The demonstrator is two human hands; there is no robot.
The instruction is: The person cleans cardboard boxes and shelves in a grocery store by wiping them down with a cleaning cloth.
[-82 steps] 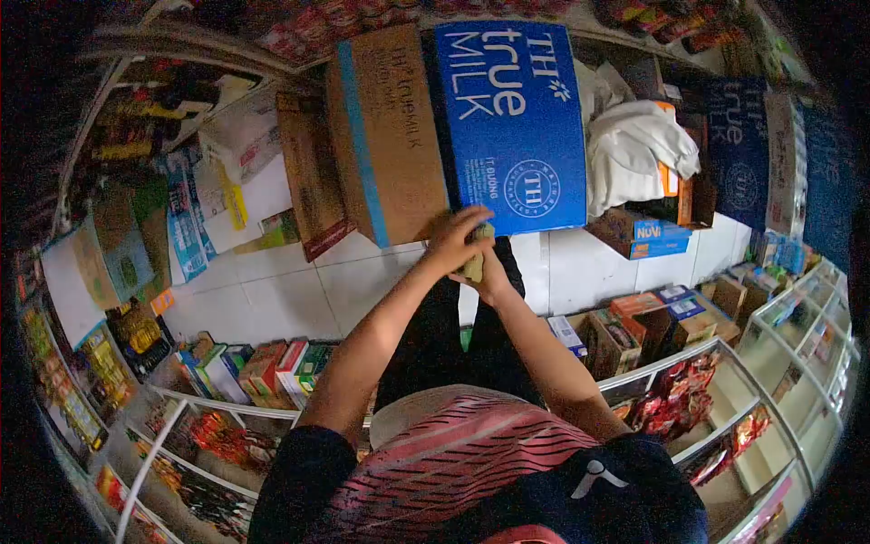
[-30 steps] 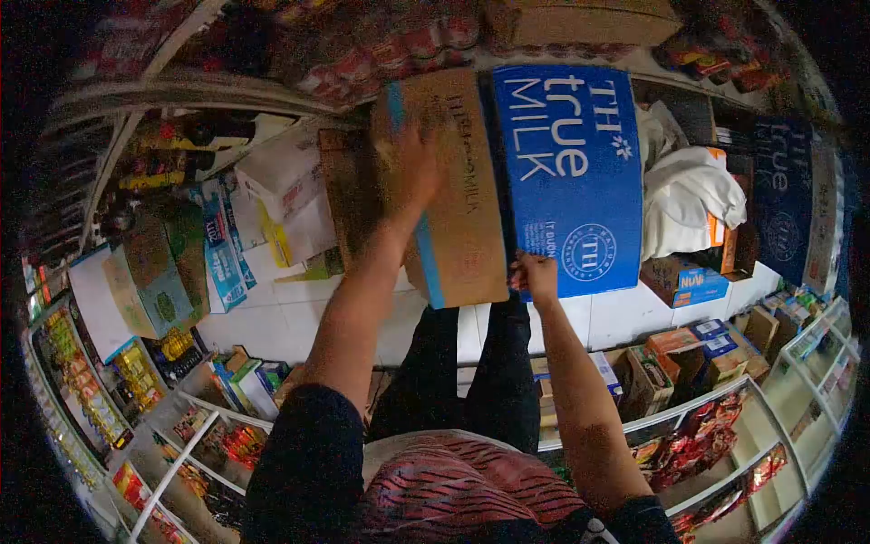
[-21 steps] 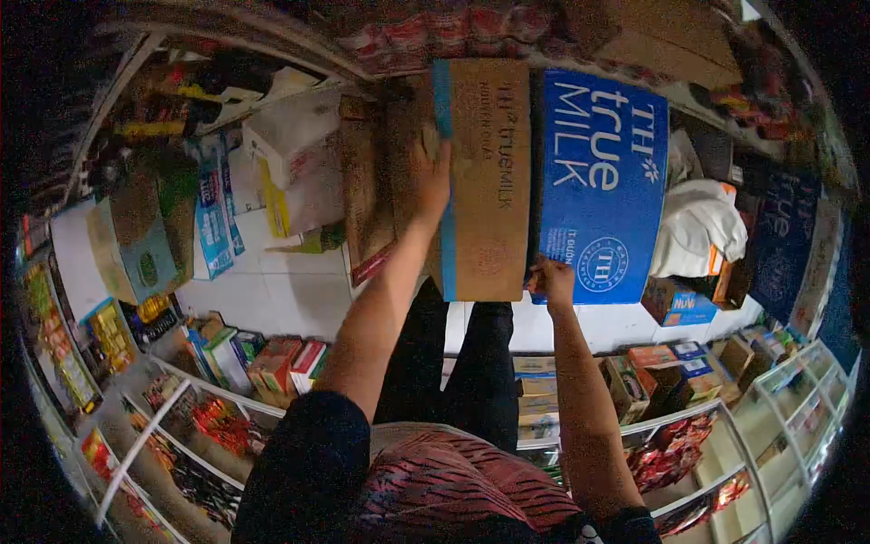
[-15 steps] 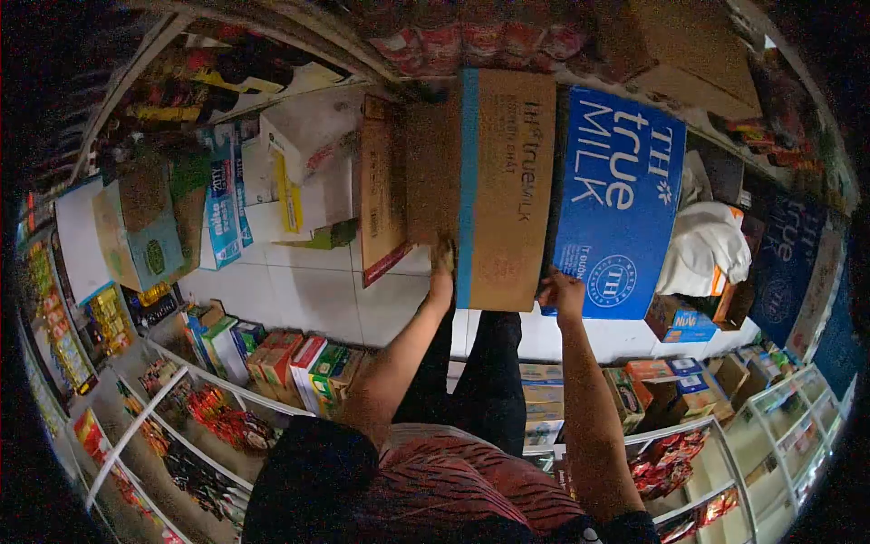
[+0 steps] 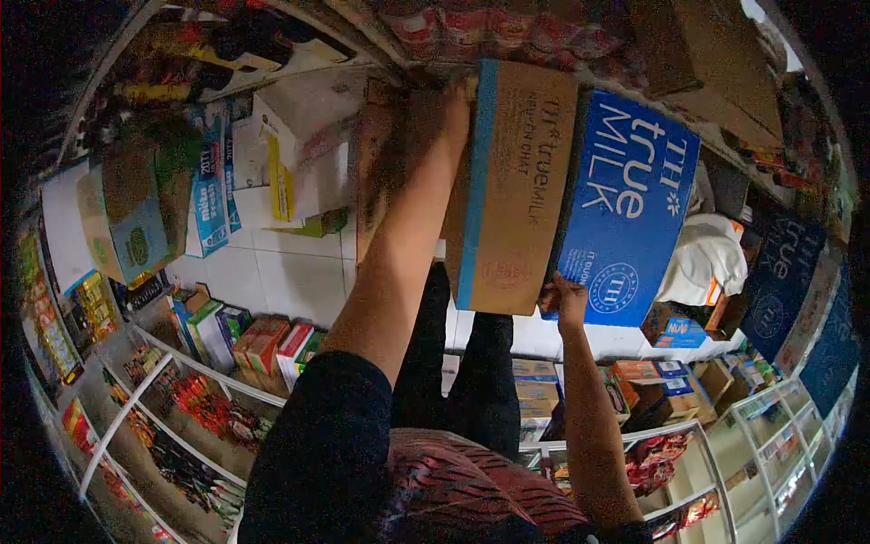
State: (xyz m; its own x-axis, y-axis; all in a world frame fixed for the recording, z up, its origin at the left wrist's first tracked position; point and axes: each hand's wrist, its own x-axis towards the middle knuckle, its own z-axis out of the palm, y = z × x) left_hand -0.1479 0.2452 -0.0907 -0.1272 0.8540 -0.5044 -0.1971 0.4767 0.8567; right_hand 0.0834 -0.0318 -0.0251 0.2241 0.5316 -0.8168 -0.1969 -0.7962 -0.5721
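A brown milk carton with a blue stripe (image 5: 521,190) stands in front of me, slightly tilted. My right hand (image 5: 564,295) has its fingers closed around the carton's near right corner, beside the blue milk carton (image 5: 630,204). Stretched forward, my left hand (image 5: 460,102) is at the far left edge of the brown carton. It is dim and blurred there, so its fingers do not show clearly. A darker open cardboard box lies under and left of my left forearm, mostly hidden.
White and yellow boxes (image 5: 290,195) and light blue cartons (image 5: 213,190) stand on the left. A white bag (image 5: 702,263) lies right of the blue carton. Shelf racks (image 5: 186,399) with packets and boxes run along the near side. White floor tiles (image 5: 299,281) show between them.
My left hand has moved from the brown carton's near left side to its far end. The brown carton has tilted and shifted slightly right. My right hand keeps its place at the near corner.
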